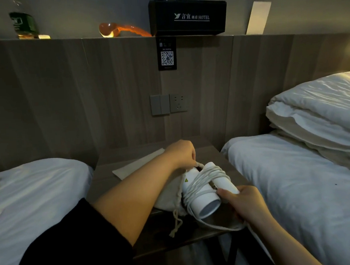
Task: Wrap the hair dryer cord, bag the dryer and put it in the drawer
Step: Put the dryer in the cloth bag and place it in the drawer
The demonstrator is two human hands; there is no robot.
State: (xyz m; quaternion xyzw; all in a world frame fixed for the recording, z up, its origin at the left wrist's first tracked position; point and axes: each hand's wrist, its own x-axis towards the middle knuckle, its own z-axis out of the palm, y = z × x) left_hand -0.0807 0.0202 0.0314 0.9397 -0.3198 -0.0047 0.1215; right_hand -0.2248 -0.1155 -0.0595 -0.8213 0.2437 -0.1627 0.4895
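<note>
Gripping near end of white hair dryer with right hand, fingers curled round it; cord wound about barrel, one loop hanging loose. Held over drawstring bag on nightstand. Pinching cord at far end with left hand, fingertips closed.

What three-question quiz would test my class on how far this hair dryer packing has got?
1. True or false: the white plastic hair dryer already sits inside the beige drawstring cloth bag.
2. Multiple choice: the right hand grips the dryer at: A its near end; B its far end; C its middle.
3. Fill in: most of the white cord is wound round the ____, with one loop left loose.
Key: 1 false, the dryer lies on top of the bag; 2 A; 3 dryer.
</note>
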